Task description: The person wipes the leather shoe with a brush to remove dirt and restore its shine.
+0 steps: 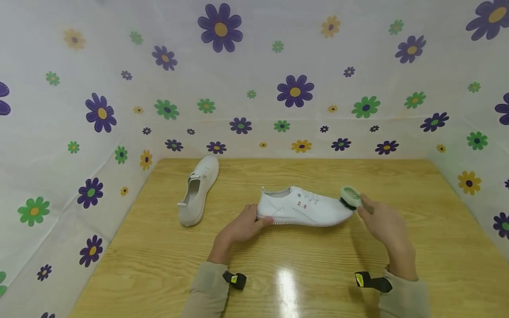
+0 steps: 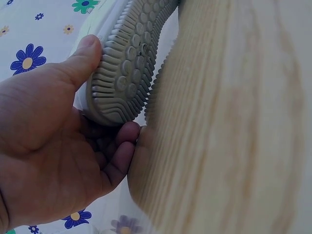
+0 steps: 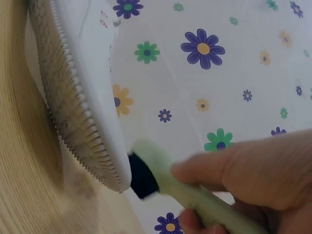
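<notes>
A white lace-up shoe (image 1: 278, 210) with small red letters on its side is held at the heel by my left hand (image 1: 247, 224). In the left wrist view, the thumb presses the edge of the ribbed sole (image 2: 127, 73) and the fingers curl under the heel. My right hand (image 1: 383, 221) grips the handle of a pale green brush (image 1: 350, 197). Its dark bristles (image 3: 143, 176) touch the toe of the shoe in the right wrist view. The second white shoe (image 1: 197, 194) stands apart to the left, toe pointing away.
The wooden table (image 1: 167, 269) lies under both shoes. White cloth (image 1: 254, 62) with purple, green and yellow flowers walls in the back and both sides. Each wrist carries a black strap-on camera (image 1: 236, 280) near the sleeve cuff.
</notes>
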A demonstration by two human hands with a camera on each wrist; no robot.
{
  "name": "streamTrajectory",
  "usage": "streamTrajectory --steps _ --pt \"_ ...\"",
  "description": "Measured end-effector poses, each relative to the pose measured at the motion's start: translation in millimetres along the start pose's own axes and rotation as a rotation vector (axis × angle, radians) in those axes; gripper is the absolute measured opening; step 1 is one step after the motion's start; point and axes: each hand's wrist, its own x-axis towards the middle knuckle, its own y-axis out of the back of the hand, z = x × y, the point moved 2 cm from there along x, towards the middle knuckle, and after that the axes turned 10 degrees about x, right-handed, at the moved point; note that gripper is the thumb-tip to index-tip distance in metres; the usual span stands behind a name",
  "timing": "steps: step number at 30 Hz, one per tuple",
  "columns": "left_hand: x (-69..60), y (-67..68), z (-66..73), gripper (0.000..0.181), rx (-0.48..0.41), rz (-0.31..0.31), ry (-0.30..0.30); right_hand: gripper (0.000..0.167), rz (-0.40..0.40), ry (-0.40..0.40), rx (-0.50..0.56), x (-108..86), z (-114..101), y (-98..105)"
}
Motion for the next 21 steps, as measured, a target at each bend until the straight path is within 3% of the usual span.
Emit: streamTrajectory --steps 3,9,12,16,21 --pt "1.3 -0.4 0.4 0.048 0.001 0.002 -0.017 0.056 0.035 0.006 0.0 -0.3 1 2" --pt "2.8 -1.0 1.2 0.043 0.01 0.002 -0.037 0.052 -0.07 0.167 0.155 4.0 -16 -8" --pt "2.6 -1.5 2.6 0.044 0.01 0.003 -0.035 0.053 -0.076 0.113 0.118 6.5 -12 -7" --pt "3.5 -2.1 3.7 0.041 0.001 -0.009 -0.052 0.056 -0.007 0.002 0.032 6.6 5 1" --pt "1.6 -0.9 2.1 0.046 -0.003 -0.011 -0.029 0.055 0.043 0.028 0.034 3.7 8 6"
